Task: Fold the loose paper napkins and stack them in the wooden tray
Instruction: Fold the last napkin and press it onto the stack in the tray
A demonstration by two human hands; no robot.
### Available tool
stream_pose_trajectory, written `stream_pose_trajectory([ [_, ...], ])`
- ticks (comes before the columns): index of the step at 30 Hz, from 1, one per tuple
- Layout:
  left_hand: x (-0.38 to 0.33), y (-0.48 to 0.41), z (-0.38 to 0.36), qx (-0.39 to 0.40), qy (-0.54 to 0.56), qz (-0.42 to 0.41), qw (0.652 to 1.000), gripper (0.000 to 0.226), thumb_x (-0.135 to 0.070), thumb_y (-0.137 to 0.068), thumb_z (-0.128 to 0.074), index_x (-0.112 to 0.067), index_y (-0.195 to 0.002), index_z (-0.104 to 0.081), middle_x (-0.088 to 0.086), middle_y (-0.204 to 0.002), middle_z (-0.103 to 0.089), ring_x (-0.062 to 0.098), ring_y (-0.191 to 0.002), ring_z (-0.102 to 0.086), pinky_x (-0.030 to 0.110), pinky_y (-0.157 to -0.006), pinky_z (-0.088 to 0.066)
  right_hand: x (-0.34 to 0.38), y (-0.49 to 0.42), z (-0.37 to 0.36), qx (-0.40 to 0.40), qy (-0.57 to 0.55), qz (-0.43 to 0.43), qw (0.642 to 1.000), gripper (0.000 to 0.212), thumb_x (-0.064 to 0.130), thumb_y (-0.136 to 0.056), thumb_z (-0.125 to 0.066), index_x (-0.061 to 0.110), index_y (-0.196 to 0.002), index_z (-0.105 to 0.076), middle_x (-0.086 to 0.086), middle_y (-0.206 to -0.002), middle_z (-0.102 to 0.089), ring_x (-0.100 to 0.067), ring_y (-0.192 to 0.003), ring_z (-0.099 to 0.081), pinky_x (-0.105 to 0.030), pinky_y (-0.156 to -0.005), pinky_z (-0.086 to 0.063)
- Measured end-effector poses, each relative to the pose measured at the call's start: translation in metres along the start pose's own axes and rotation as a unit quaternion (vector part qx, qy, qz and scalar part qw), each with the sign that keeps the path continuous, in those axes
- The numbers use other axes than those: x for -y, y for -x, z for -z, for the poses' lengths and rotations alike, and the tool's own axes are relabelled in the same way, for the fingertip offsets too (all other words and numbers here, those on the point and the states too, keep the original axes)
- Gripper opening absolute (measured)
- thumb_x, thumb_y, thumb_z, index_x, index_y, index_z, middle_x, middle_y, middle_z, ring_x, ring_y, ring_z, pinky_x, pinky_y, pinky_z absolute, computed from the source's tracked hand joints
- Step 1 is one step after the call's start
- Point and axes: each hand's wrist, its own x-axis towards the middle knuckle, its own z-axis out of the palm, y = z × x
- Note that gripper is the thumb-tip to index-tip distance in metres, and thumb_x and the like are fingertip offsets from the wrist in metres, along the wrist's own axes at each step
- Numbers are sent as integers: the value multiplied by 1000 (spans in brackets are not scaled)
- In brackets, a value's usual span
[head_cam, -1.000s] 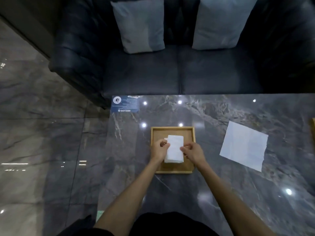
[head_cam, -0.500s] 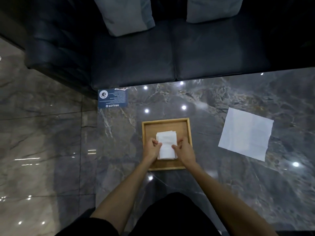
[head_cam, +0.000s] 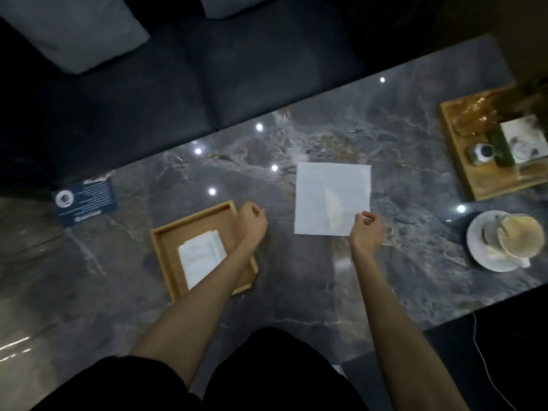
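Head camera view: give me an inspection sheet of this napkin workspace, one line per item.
Surface: dark marble table, glossy with light reflections.
Job's things: wooden tray holding folded napkins; flat napkin unfolded on the table.
Clutter: second tray of items, cup on saucer, blue card.
Hands: left hand loosely curled, empty, beside tray; right hand at flat napkin's near corner, grip unclear.
Cables: thin white cable on floor, right.
Surroundings: dark sofa, cushion.

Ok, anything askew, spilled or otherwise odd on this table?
Nothing spilled or damaged. The folded napkins in the wooden tray look slightly fanned, edges not flush, though blur limits that. The unfolded napkin lies flat on the table.
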Motion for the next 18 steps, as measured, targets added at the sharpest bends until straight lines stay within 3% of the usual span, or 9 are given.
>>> stream_pose_trajectory([
  [3, -36, -11, -55, 44, 16, 21, 999, 9, -21, -93, -59, -12, -91, -59, 11, -102, -67, 30, -98, -63, 36, -81, -50, -3, -34, 9, -14, 19, -11, 1000, 26, 24, -96, -63, 8, -117, -62, -10, -115, -68, -28, -106, -64, -39, -94, -49],
  [6, -49, -13, -91, 66, -2, 61, 996, 33, -27, -93, -60, -6, -117, -55, 15, -126, -57, 34, -115, -57, 45, -96, -48, -8, -52, 1, 10, 107, -12, 994, 38, 34, -87, -70, 11, -115, -59, -14, -119, -66, -36, -110, -62, -49, -95, -52],
  [8, -50, -14, -104, 54, -27, 95, 994, 42, -29, -92, -62, -6, -125, -49, 15, -134, -49, 36, -121, -53, 47, -99, -47, -8, -56, -6, 28, 174, -20, 984, 41, 33, -85, -71, 9, -116, -58, -19, -124, -63, -40, -116, -59, -49, -97, -49],
  [15, -44, -21, -124, 18, -57, 121, 991, 11, -16, -93, -60, -10, -102, -60, 15, -130, -45, 34, -120, -47, 42, -101, -43, -10, -47, -9, 49, 220, 36, 973, 15, 22, -88, -64, 10, -97, -65, -19, -120, -59, -40, -117, -52, -48, -100, -44],
  [18, -43, -17, -119, 20, -52, 100, 993, 5, -11, -91, -56, -11, -95, -59, 12, -123, -47, 33, -116, -47, 41, -97, -45, -10, -34, 1, 60, 160, 51, 984, 9, 19, -90, -60, 12, -95, -57, -9, -101, -59, -35, -107, -56, -40, -84, -45],
])
